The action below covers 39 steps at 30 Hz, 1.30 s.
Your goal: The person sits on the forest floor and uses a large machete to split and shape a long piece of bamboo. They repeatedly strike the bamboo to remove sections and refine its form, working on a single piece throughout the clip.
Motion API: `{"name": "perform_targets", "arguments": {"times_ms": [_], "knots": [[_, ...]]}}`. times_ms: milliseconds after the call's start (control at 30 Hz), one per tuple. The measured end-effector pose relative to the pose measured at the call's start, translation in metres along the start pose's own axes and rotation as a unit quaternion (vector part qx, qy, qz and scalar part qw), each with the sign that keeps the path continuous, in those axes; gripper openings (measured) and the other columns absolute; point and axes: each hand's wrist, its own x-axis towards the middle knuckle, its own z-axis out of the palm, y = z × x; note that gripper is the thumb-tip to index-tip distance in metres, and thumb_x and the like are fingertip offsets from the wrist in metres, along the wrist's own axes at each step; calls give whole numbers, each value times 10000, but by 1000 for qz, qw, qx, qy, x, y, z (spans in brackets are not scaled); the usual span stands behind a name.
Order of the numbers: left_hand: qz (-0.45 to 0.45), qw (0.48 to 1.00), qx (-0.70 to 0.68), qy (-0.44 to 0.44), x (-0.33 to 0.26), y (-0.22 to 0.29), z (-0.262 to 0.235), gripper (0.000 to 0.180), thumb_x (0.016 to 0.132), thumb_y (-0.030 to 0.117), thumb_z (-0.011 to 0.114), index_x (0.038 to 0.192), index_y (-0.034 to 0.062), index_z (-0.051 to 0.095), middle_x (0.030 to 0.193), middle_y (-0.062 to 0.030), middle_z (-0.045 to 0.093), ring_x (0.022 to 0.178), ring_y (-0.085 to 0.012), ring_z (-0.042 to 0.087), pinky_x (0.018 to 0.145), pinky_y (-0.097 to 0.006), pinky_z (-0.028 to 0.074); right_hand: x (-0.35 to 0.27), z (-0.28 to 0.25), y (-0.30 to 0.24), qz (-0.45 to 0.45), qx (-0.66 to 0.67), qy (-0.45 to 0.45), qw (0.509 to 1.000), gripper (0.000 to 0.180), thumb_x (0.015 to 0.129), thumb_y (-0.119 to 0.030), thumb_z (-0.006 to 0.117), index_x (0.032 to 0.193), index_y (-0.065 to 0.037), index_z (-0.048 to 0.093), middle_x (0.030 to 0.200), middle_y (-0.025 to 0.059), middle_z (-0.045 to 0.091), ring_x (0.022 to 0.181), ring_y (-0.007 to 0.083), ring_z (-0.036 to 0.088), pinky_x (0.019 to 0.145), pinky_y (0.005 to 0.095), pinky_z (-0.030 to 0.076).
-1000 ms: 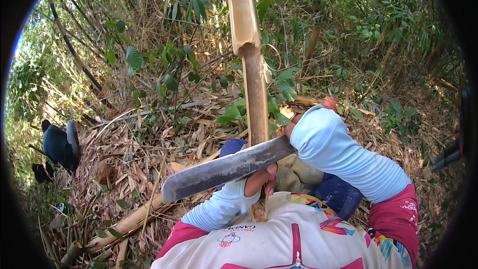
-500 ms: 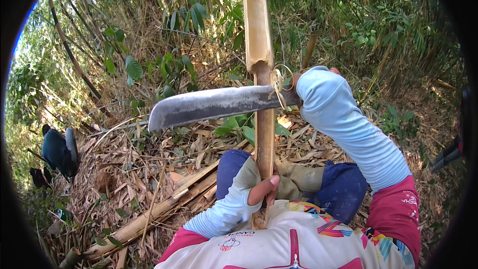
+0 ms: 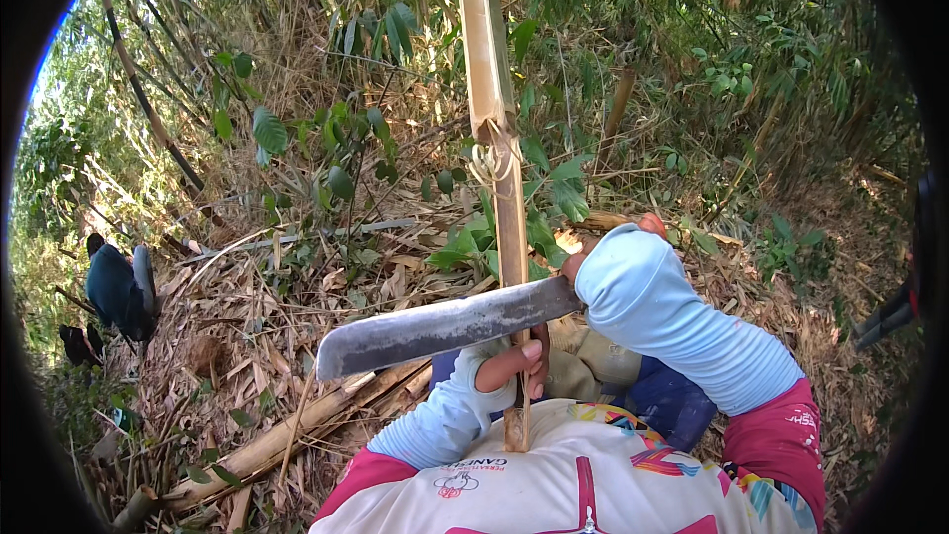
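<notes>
A long split length of bamboo [image 3: 491, 69] stands upright before me, its lower end against my shirt front. My left hand [image 3: 512, 368] is wrapped round it near that end, thumb across the front. My right hand [image 3: 575, 263], mostly covered by its pale blue sleeve, grips a machete [image 3: 445, 329]. The handle is hidden. The broad blade points left and crosses in front of the bamboo, just above my left hand. Whether its edge touches the bamboo I cannot tell. A thin curled shaving [image 3: 486, 164] clings to the strip just below its node.
Split bamboo pieces [image 3: 287, 440] lie on the leaf litter [image 3: 247, 336] at the left. Green leaves [image 3: 474, 242] grow just ahead, with dense bamboo thicket [image 3: 692, 59] beyond. A dark teal object [image 3: 117, 289] is at far left, a dark object [image 3: 885, 311] at far right.
The machete has come down along the bamboo toward my left hand. The shaving now hangs on the strip, away from the blade. The bamboo's upper end has tipped slightly left.
</notes>
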Motion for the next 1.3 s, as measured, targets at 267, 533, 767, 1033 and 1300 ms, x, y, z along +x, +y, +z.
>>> {"name": "perform_targets", "arguments": {"times_ms": [267,533,767,1033,1300], "knots": [[5,990,-89,-107,1,-18,-20,172,902,168,624,817,89,497,628,-61,491,473,-182,545,439,-277,430,-6,1,-11,-47,14,-68,997,259,889,-356,477,820,-162,634,709,41,634,708,279,609,694,451,434],[-3,986,-114,-124,5,-14,-13,177,903,165,627,807,95,496,626,-54,484,447,-172,529,411,-276,437,-8,-1,-6,-97,-3,-14,995,213,851,-353,508,852,-164,604,646,57,558,667,265,593,642,410,432],[-13,992,-87,-93,1,-6,-5,171,895,151,611,937,75,463,620,-43,447,414,-154,489,384,-260,416,2,-7,-6,-84,-7,-27,996,207,787,-309,572,879,-132,628,689,57,622,692,286,643,610,479,449],[-12,996,-72,-53,9,-7,6,248,849,78,584,1030,85,415,607,-47,414,390,-152,453,348,-283,385,18,-13,26,-27,33,82,996,111,784,-297,552,827,-195,560,666,33,573,683,244,614,679,501,393],[-31,990,-136,1,-2,-25,-27,286,864,113,642,1102,87,486,661,-30,444,431,-144,404,377,-253,364,107,-29,49,139,88,-269,949,499,855,-524,449,1143,-168,647,1158,79,661,1095,250,612,944,483,398]]}}
